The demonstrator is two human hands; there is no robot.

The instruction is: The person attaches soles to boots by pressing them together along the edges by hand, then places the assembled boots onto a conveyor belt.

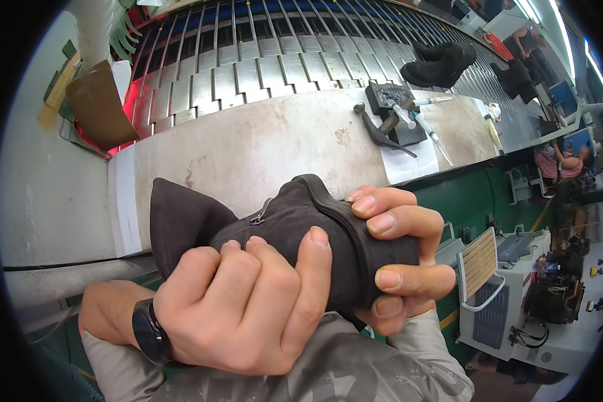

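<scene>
A dark suede-like ankle boot [268,231] lies tilted on its side in front of me, close to the bench's near edge. Its soft shaft points left, and a small metal zipper pull [260,213] shows on its upper side. My right hand [409,254] wraps round the sole end at the right, fingers and thumb closed on it. With its fingers curled and pressed against the upper, my left hand [248,301] grips the boot from the near side. A black watch [151,331] sits on my left wrist.
On the bench [261,141] lie a hammer [375,130], a dark block [382,97] and several syringe-like tubes [430,134] beside white paper [409,164]. Beyond runs a slatted metal conveyor [248,67] carrying dark boots [439,63]. A slatted-seat chair [479,268] and machines stand right.
</scene>
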